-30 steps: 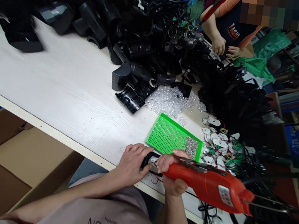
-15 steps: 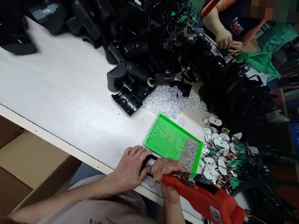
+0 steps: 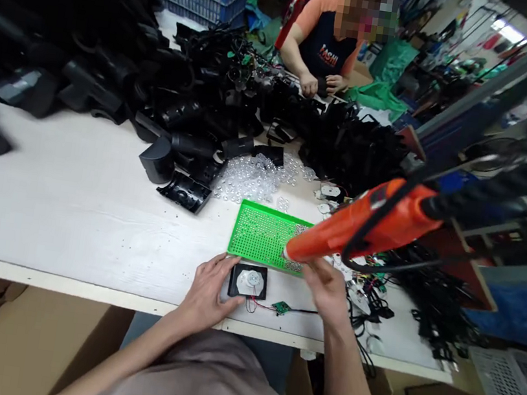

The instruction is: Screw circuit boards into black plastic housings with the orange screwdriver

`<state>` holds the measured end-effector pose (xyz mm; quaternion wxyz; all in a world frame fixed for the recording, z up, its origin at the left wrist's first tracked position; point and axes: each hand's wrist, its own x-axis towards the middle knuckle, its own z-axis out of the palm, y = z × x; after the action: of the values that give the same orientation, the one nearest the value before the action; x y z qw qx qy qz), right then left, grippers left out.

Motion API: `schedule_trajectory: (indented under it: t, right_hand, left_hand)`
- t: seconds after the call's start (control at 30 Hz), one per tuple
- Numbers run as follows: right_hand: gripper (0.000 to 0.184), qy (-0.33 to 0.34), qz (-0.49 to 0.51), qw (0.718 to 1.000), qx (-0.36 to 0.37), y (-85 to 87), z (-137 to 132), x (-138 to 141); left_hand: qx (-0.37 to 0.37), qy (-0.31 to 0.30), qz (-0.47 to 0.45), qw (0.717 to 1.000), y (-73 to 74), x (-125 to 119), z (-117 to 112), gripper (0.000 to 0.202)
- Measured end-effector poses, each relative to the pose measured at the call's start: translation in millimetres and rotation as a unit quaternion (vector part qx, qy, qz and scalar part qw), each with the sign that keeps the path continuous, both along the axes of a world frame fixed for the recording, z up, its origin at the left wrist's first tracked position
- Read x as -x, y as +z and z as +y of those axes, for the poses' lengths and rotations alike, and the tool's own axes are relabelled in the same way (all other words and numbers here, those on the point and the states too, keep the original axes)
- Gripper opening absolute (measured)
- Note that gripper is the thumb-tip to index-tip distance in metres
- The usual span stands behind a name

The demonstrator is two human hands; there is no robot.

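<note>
My left hand (image 3: pixel 208 289) lies on the white table (image 3: pixel 72 197) with fingers apart, its fingertips touching a black square part with a white disc (image 3: pixel 248 281). A small green circuit board (image 3: pixel 281 306) on thin red and black wires lies just right of that part. My right hand (image 3: pixel 329 290) hovers right of it, fingers loosely open, right under the nose of an orange electric screwdriver (image 3: pixel 362 224). The screwdriver hangs tilted on its cable, above the table. Behind the part sits a green screw tray (image 3: pixel 263 233).
Clear plastic lenses (image 3: pixel 250 182) are heaped behind the tray, with piles of black housings (image 3: pixel 183 101) and wired boards (image 3: pixel 358 289) around it. A co-worker's hands (image 3: pixel 319 85) work at the far end. Cardboard boxes (image 3: pixel 4 331) stand under the near edge.
My right hand has let go of the orange screwdriver, which has swung up and to the right. The black part now lies uncovered on the table. The view has tilted up.
</note>
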<state>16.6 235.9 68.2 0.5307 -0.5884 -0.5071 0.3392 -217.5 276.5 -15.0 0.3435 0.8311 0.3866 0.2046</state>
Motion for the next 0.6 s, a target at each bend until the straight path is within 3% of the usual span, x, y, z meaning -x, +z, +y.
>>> schedule_trajectory:
  t: [0.07, 0.13, 0.2, 0.27, 0.4, 0.47, 0.53, 0.6]
  right_hand:
    - [0.033, 0.046, -0.153, 0.986, 0.044, -14.7, -10, 2]
    - [0.04, 0.082, -0.302, 0.947, 0.074, -33.4, -15, 18]
    - [0.038, 0.07, -0.376, 0.921, 0.073, -48.8, -15, 37]
    - [0.03, 0.043, -0.387, 0.92, 0.048, -57.7, -12, 51]
    - [0.025, 0.019, -0.318, 0.948, -0.009, -64.3, -10, 57]
    - [0.026, 0.004, -0.334, 0.942, -0.029, -66.1, -11, 58]
    - [0.027, 0.016, -0.349, 0.936, -0.039, -66.9, -13, 58]
    - [0.025, 0.037, -0.279, 0.959, -0.028, -66.3, -14, 53]
  left_hand:
    - [-0.001, -0.005, 0.011, 1.0, -2.4, 0, 2, 0.081]
    - [-0.013, 0.0, 0.021, 1.0, -4.2, -1, 3, 0.08]
    - [-0.022, 0.003, 0.028, 0.999, -4.2, -2, 6, 0.074]
    - [-0.023, -0.003, 0.035, 0.999, -1.9, -2, 8, 0.072]
    - [-0.029, -0.018, 0.04, 0.999, 7.4, -2, 10, 0.068]
    - [-0.032, -0.02, 0.038, 0.999, 12.0, -4, 10, 0.063]
    - [-0.031, -0.022, 0.038, 0.999, 15.2, -5, 10, 0.06]
    - [-0.027, -0.025, 0.042, 0.998, 16.5, -5, 10, 0.06]
